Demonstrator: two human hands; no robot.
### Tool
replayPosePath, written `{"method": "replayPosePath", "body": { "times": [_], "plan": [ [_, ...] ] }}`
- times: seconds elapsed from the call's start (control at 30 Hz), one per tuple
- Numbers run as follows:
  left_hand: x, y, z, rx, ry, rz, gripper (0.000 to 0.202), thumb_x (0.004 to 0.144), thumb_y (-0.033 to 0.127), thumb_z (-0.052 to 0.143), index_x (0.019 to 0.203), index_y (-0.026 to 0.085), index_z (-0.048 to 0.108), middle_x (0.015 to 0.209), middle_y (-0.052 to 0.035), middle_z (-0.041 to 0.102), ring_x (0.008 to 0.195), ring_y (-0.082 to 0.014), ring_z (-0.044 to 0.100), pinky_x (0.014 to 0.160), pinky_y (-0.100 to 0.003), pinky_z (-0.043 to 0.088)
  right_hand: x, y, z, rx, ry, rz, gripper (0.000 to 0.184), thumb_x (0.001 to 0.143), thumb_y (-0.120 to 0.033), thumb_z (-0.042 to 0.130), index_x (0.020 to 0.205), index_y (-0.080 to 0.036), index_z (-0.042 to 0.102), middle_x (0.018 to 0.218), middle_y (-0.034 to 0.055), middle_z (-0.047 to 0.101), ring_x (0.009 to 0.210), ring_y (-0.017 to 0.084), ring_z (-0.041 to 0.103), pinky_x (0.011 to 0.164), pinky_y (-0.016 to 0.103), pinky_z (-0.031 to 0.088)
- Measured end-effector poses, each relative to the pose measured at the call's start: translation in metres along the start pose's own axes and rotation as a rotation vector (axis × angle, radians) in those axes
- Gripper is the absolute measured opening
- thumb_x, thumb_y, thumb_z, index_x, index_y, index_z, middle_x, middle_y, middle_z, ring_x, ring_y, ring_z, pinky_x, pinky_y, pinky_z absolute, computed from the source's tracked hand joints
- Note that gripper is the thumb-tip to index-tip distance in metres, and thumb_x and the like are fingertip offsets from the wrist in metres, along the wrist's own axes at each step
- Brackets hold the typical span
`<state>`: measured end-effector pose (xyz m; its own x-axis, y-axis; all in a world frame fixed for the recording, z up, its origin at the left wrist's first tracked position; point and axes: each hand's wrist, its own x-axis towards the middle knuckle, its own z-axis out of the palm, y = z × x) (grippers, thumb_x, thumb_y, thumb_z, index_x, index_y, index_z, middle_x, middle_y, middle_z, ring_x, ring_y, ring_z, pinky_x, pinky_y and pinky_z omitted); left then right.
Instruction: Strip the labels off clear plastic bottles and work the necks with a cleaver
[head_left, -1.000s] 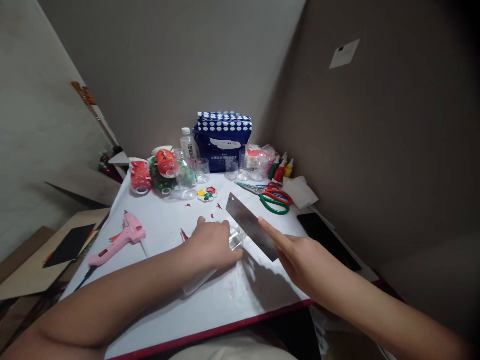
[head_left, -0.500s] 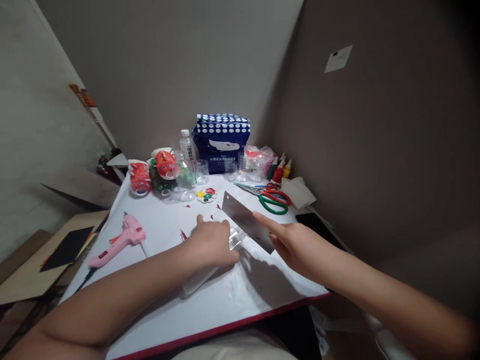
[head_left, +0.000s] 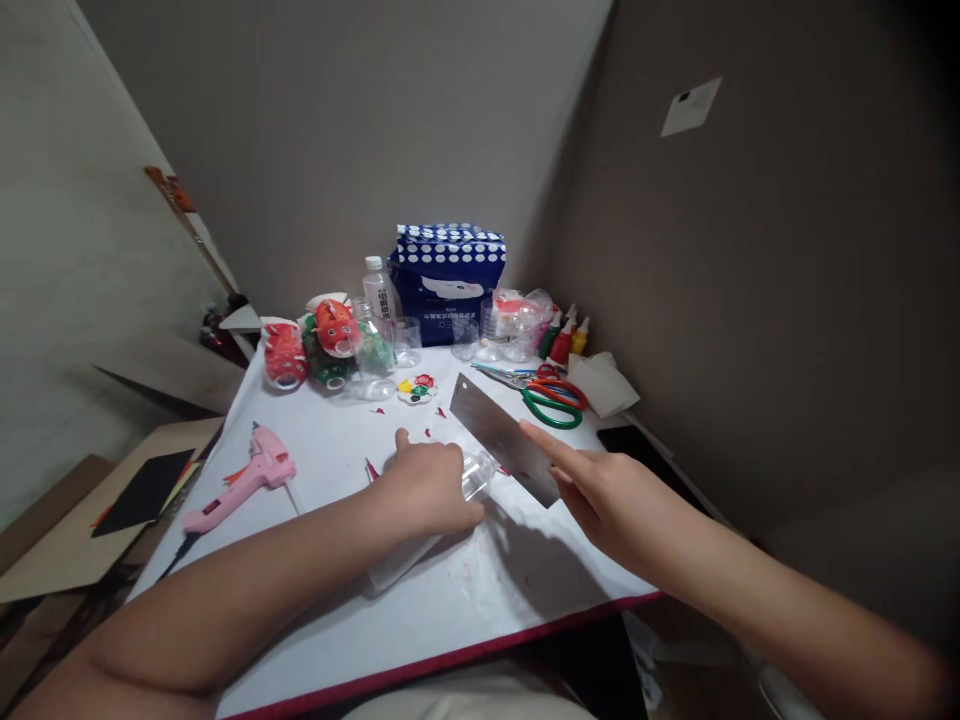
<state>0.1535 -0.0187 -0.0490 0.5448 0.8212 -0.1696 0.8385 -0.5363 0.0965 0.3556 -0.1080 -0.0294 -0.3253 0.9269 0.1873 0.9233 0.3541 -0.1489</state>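
Note:
My left hand (head_left: 431,490) is closed over a clear plastic bottle (head_left: 477,478) lying on its side on the white-covered table. One end of the bottle shows past my fingers; my forearm hides much of the rest. In my right hand (head_left: 600,490) is a cleaver (head_left: 499,435) with a wide metal blade, its handle hidden in my grip and my index finger stretched along the blade. The blade is tilted, just right of the bottle's end; whether they touch I cannot tell. Small red scraps (head_left: 441,412) lie beyond my left hand.
A pink glue gun (head_left: 244,485) lies at the left. Behind are red and green painted bottle figures (head_left: 335,328), a paint palette (head_left: 418,389), a blue bag (head_left: 450,285) and clear cups. At the right are green-handled scissors (head_left: 553,410), paint bottles (head_left: 561,342) and white tissues (head_left: 604,384).
The whole view has shifted slightly, so things appear a little further right. Both hands keep their grips, and the cleaver stays beside the bottle's end at nearly the same angle.

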Motion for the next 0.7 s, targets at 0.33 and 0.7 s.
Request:
{"method": "replayPosePath", "body": {
  "times": [0.33, 0.7],
  "plan": [
    [0.003, -0.005, 0.002, -0.017, -0.001, 0.032, 0.042, 0.063, 0.058, 0.056, 0.077, 0.018, 0.061, 0.071, -0.0080, 0.068, 0.071, -0.0295, 0.064, 0.096, -0.060, 0.027, 0.001, -0.011, -0.003, -0.068, -0.156, 0.047, 0.074, 0.079, -0.001, 0.044, 0.148, -0.013, 0.020, 0.076, 0.0091, 0.069, 0.060, 0.019, 0.061, 0.055, 0.025, 0.040],
    [0.003, -0.004, 0.003, -0.029, -0.012, 0.017, 0.049, 0.063, 0.060, 0.055, 0.085, 0.017, 0.060, 0.080, -0.0092, 0.069, 0.079, -0.0318, 0.064, 0.098, -0.061, 0.023, -0.002, -0.010, -0.006, -0.153, -0.145, 0.032, 0.076, 0.078, -0.001, 0.045, 0.149, -0.013, 0.017, 0.074, 0.0075, 0.069, 0.057, 0.019, 0.061, 0.052, 0.026, 0.036]
  ]
}}
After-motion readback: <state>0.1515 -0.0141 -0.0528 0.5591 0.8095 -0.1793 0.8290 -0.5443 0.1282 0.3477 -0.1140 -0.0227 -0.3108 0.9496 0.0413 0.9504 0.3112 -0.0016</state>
